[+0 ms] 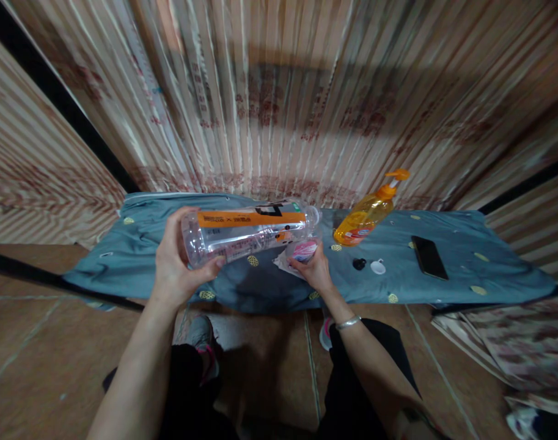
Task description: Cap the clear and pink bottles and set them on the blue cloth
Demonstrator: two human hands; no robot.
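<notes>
My left hand (175,263) is closed round the base of a large clear plastic bottle (255,229) with an orange label. The bottle lies nearly level in the air, its neck pointing right. Just below that neck, my right hand (316,269) grips a small, crinkled clear plastic pouch (301,250) with pink and white print. Whether the bottle's mouth touches the pouch cannot be made out. To the right of my right hand, a black cap (359,263) and a white cap (378,266) lie on the blue-grey cloth (279,287).
An orange pump bottle (363,217) stands towards the back of the cloth-covered surface. A dark phone (429,257) lies farther right. Striped curtains (279,110) hang behind and at both sides, with dark frame poles (63,98).
</notes>
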